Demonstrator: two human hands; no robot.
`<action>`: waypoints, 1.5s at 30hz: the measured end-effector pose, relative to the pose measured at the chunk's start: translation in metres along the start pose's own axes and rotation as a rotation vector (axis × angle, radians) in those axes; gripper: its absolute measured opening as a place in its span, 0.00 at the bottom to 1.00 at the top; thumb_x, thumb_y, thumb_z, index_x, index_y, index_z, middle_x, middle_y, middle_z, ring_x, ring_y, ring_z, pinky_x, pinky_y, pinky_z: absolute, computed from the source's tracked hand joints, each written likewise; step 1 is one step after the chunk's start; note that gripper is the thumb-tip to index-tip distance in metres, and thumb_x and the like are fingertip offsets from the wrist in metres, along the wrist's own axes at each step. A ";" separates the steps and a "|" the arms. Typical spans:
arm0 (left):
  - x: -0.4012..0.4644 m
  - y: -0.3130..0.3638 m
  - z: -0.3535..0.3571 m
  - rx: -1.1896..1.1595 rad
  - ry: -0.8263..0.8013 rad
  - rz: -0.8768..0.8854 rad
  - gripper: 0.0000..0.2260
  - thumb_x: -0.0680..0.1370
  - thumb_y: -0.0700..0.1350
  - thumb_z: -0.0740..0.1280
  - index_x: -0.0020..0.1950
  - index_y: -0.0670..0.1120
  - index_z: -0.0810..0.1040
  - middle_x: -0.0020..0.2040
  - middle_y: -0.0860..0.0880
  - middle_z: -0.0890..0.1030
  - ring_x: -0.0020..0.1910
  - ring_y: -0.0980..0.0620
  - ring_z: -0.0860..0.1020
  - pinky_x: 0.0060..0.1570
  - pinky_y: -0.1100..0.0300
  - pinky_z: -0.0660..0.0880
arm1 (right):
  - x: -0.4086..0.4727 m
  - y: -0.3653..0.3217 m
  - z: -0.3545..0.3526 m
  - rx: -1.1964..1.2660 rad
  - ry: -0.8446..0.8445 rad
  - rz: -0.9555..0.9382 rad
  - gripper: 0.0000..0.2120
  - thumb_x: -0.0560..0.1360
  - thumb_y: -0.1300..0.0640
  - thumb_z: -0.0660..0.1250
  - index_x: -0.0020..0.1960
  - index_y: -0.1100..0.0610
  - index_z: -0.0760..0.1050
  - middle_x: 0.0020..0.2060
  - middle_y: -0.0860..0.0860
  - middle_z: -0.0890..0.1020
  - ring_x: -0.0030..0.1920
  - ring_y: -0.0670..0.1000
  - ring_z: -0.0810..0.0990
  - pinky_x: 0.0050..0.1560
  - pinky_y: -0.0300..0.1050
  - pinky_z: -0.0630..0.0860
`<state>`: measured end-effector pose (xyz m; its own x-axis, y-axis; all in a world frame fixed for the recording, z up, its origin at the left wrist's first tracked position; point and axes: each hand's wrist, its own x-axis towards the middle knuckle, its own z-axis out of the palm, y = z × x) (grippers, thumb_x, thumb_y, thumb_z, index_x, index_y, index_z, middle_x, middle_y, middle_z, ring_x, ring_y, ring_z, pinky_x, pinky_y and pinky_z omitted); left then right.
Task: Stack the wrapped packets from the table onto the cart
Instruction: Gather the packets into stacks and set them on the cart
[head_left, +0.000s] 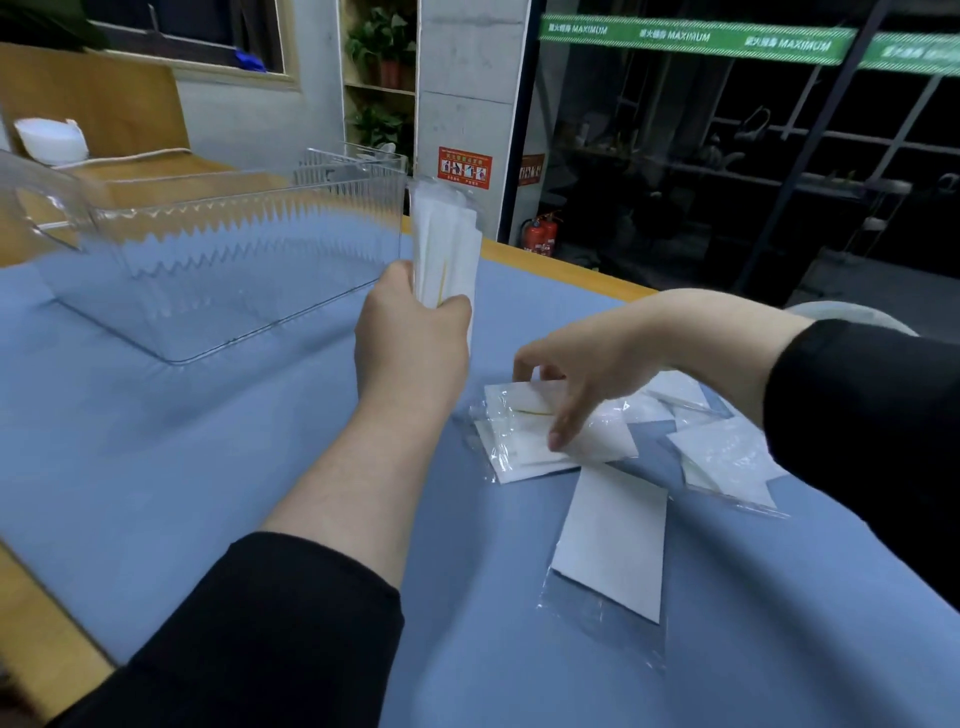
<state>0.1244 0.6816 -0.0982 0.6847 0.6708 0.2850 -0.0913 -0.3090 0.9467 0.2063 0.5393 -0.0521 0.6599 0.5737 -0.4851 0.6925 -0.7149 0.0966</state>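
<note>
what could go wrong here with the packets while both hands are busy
The left hand grips an upright bundle of packets only at its lower end, so slick wrappers may fan out or slip. The right hand pinches one packet from an overlapping loose pile; it could drag neighbours along.

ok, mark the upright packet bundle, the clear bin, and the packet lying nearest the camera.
upright packet bundle (445, 244): head view, white middle above the left hand's grip.
clear bin (234, 228): head view, ribbed near wall.
nearest packet (613, 540): head view, centre of its white sheet.
</note>
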 end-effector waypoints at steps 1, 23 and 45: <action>0.000 0.000 0.000 -0.007 0.000 -0.001 0.08 0.76 0.42 0.68 0.54 0.46 0.77 0.48 0.49 0.82 0.48 0.43 0.79 0.47 0.51 0.77 | -0.002 -0.003 0.000 -0.018 0.003 0.017 0.33 0.67 0.35 0.76 0.66 0.44 0.68 0.57 0.44 0.75 0.56 0.52 0.75 0.56 0.50 0.72; -0.132 0.070 0.034 -0.612 -0.564 -0.236 0.16 0.81 0.60 0.66 0.64 0.53 0.79 0.57 0.52 0.86 0.58 0.48 0.83 0.64 0.43 0.76 | -0.193 0.031 0.077 1.407 0.801 -0.066 0.09 0.77 0.54 0.72 0.56 0.57 0.83 0.50 0.56 0.87 0.50 0.58 0.87 0.50 0.52 0.82; -0.292 0.110 0.059 -0.690 -0.249 -0.104 0.25 0.74 0.69 0.53 0.63 0.58 0.75 0.56 0.55 0.83 0.58 0.57 0.80 0.60 0.56 0.75 | -0.341 0.048 0.200 0.747 0.981 0.216 0.17 0.74 0.56 0.73 0.55 0.36 0.77 0.47 0.37 0.81 0.48 0.42 0.79 0.48 0.44 0.77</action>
<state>-0.0429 0.4126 -0.0860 0.8509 0.4752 0.2239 -0.3946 0.2969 0.8695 -0.0437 0.2299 -0.0559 0.9002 0.2430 0.3614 0.4208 -0.6991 -0.5781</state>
